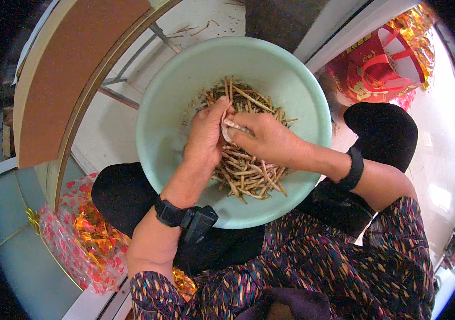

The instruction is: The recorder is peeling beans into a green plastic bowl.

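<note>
A wide pale-green plastic basin [159, 120] rests between my knees, with a heap of dry, tan bean pods [247, 176] inside it. Over the heap, my left hand [207, 134] grips a dry pod [226, 130] between thumb and fingers. That pod looks split, and its pale inner side shows. From the right, my right hand [269, 140] pinches the same pod, its fingers curled close against my left hand. A few slender pods [228, 88] stick up just beyond my left thumb. Whether beans lie inside my fingers is hidden.
A round brown-topped table [75, 72] curves along the left, with metal legs below. Red gift bags [383, 68] stand at the upper right. Clear heart-print plastic wrap [87, 236] with gold foil lies at the lower left. Bits of pod litter the floor [207, 30] beyond the basin.
</note>
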`<state>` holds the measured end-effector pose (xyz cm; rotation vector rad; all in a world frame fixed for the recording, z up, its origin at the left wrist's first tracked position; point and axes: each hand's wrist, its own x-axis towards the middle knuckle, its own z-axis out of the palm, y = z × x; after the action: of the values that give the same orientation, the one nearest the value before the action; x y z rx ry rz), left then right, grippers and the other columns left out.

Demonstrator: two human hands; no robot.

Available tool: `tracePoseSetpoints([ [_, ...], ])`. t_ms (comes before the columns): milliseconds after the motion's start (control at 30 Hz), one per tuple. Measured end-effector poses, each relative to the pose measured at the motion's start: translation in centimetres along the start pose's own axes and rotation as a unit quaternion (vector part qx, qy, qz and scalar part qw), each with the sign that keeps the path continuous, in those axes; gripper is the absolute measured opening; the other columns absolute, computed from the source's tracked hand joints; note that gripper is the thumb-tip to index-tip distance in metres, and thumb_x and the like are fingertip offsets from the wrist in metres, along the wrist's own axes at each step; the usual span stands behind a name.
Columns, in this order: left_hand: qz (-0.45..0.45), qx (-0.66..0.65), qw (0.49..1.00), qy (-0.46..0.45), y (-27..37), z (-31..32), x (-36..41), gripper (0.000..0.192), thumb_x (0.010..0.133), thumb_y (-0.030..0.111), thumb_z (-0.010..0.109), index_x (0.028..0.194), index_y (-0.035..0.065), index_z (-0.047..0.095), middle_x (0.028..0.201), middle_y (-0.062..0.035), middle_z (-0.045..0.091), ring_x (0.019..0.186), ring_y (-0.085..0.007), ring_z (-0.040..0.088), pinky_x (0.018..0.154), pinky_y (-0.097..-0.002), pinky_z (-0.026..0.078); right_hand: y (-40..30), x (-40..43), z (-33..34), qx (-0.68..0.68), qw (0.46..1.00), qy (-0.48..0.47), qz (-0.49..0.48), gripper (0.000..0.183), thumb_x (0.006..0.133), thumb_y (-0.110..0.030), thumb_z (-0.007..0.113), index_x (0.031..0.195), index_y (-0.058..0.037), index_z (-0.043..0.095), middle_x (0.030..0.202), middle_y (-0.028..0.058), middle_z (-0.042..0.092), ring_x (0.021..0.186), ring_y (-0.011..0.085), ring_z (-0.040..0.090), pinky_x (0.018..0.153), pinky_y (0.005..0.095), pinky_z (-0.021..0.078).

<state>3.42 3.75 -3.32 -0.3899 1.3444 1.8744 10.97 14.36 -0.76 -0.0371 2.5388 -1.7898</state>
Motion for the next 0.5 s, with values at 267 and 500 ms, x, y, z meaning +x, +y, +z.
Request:
tracePoseSetpoints([
  [267, 0.052, 0.055, 0.997, -0.021, 0.9, -0.1, -0.8, 0.011, 0.079, 0.018, 0.053, 0.073, 0.0093, 0.051, 0.062, 0.001, 0.05, 0.054, -0.0081, 0.048, 0.044, -0.0216, 0.042, 0.1, 1.2, -1.8, 0.182, 0.962, 0.004, 0.205, 0.034, 0.079, -0.033, 0.048, 0.076, -0.0012, 0.057, 0.067, 0.0054, 0.056, 0.061, 0.0111, 0.051, 0.056, 0.0268, 0.0422],
  [500, 0.015, -0.01, 0.999, -0.038, 0.4, -0.8, 0.2, 0.008, 0.078, 0.017, 0.054, 0.078, 0.0102, 0.051, 0.069, -0.0001, 0.053, 0.059, -0.0097, 0.051, 0.046, -0.0261, 0.047, 0.6, 1.5, -1.3, 0.074, 0.987, -0.002, 0.141, 0.028, 0.075, -0.029, 0.055, 0.07, -0.0013, 0.057, 0.062, 0.0067, 0.057, 0.059, 0.0108, 0.052, 0.053, 0.0257, 0.0426],
])
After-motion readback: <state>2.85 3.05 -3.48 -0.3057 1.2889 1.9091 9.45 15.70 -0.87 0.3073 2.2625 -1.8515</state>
